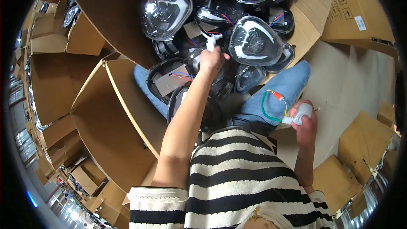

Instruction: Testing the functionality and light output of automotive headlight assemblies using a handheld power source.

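Note:
My left hand [212,61] reaches into a big cardboard box, its fingers closed on a white plug connector [212,41] among black lamps. Beside it lies a lamp [256,40] with a clear rounded lens and a white light strip, wrapped in film. Another film-wrapped lamp [166,13] lies to the upper left. Red and blue wires [181,75] come out of a black lamp housing next to my left forearm. Over my right thigh, my right hand [306,128] is closed around a pale ribbed plastic piece [302,113]. From it hang a green cable [265,109] and a red connector [277,96].
The lamp box [110,12] stands open between my legs, its flap [316,8] at the right. An open carton [106,131] is at my left. A sealed carton [360,4] stands far right, and smaller cartons [364,140] sit on the pale floor [347,76].

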A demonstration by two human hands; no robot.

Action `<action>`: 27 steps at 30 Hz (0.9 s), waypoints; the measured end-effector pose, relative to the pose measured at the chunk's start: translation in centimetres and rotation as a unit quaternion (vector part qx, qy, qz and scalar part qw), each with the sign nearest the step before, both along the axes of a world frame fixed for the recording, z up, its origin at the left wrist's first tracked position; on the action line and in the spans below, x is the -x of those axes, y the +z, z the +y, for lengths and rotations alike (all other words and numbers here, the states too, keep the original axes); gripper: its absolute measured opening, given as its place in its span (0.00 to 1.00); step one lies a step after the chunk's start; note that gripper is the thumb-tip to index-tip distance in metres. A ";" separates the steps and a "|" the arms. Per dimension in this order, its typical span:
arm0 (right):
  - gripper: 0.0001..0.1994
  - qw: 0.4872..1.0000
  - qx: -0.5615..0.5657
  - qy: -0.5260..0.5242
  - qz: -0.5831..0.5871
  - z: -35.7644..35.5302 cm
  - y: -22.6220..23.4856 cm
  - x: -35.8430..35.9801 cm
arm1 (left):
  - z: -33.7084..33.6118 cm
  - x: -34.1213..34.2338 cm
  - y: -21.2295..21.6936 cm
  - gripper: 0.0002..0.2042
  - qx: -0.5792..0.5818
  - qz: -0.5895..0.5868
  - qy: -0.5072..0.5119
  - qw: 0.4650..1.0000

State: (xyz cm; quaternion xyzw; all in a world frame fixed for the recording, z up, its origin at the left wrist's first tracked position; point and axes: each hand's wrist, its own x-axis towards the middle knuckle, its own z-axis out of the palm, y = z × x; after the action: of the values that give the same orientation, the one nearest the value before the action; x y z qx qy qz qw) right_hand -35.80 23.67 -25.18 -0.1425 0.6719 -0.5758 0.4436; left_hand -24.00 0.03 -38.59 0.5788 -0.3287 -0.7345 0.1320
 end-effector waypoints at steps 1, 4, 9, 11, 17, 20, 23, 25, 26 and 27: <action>0.13 1.000 0.006 0.015 -0.005 0.2 0.0 0.0 | 0.2 0.4 -0.5 0.11 0.012 -0.007 0.038 0.999; 0.12 0.998 0.058 0.038 0.007 0.3 0.0 -0.1 | -1.0 0.9 -1.5 0.11 0.118 -0.079 0.074 0.987; 0.12 0.998 0.041 0.051 -0.005 1.0 0.4 0.2 | -2.7 -0.3 -4.1 0.07 0.190 -0.170 -0.054 0.966; 0.12 0.998 0.036 0.057 0.018 0.9 0.4 0.3 | -1.6 0.2 -2.7 0.05 0.213 -0.188 -0.080 0.955; 0.15 0.986 0.061 0.126 0.089 -0.8 -0.4 -1.2 | 1.2 -2.3 1.3 0.08 0.165 0.062 -0.067 0.982; 0.16 0.984 0.046 0.153 0.085 -2.4 -1.6 -2.1 | 2.3 -4.0 3.8 0.08 0.112 0.128 -0.237 0.956; 0.17 0.983 0.035 0.173 0.053 -3.8 -2.5 -2.4 | 2.5 -4.7 4.1 0.08 0.071 0.183 -0.350 0.916; 0.18 0.985 0.036 0.170 -0.020 -4.7 -3.3 -2.5 | 1.8 -4.8 3.9 0.08 0.042 0.176 -0.417 0.891; 0.18 0.985 0.033 0.169 -0.019 -5.0 -3.9 -2.5 | 1.7 -4.8 3.7 0.08 0.039 0.178 -0.417 0.891; 0.18 0.983 0.042 0.174 -0.047 -5.3 -4.3 -2.5 | 1.6 -4.9 3.5 0.08 0.038 0.197 -0.438 0.876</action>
State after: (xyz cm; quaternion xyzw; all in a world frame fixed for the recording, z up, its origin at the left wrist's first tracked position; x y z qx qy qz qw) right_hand -33.33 18.41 -29.53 -0.2488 0.5905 -0.5238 0.5613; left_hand -19.13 1.59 -35.13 0.2139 -0.5438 -0.8027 -0.1191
